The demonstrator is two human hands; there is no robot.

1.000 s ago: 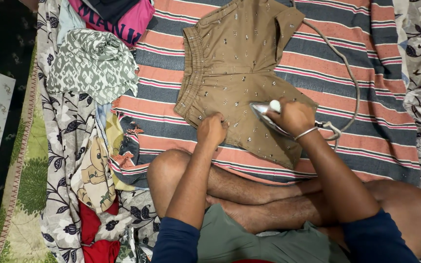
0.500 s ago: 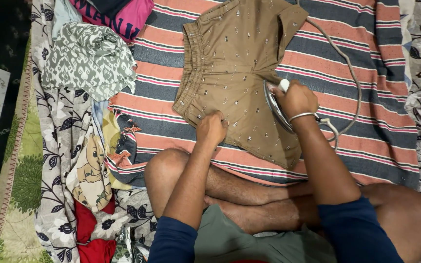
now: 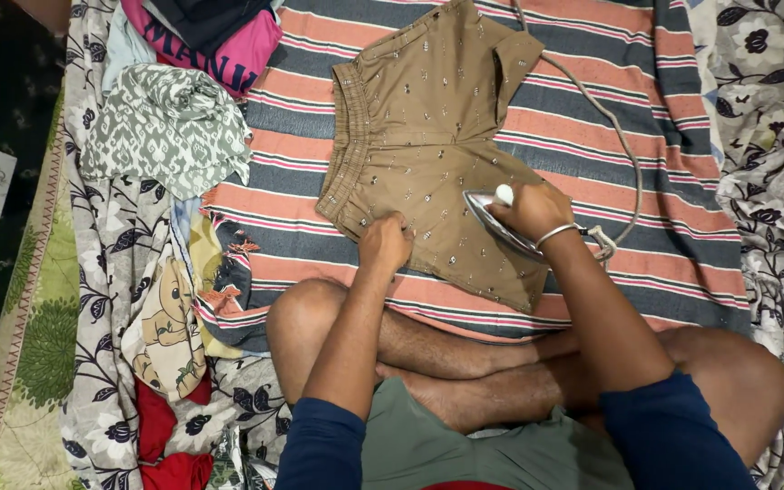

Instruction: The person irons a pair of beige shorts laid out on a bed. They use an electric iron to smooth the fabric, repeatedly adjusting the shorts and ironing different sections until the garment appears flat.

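The right hand (image 3: 530, 210), closed around the iron (image 3: 494, 218), has slid back leftward over the brown shorts (image 3: 428, 136) on the striped cloth (image 3: 664, 227), while the fisted left hand (image 3: 383, 243) still pins them.

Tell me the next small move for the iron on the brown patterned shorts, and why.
Probably slide the metal iron, gripped by the right hand, a little toward the left hand. The iron sits on the near leg of the brown patterned shorts, and the left hand pins that leg near the waistband on the striped cloth, so the fabric between them lies taut and ready to press.
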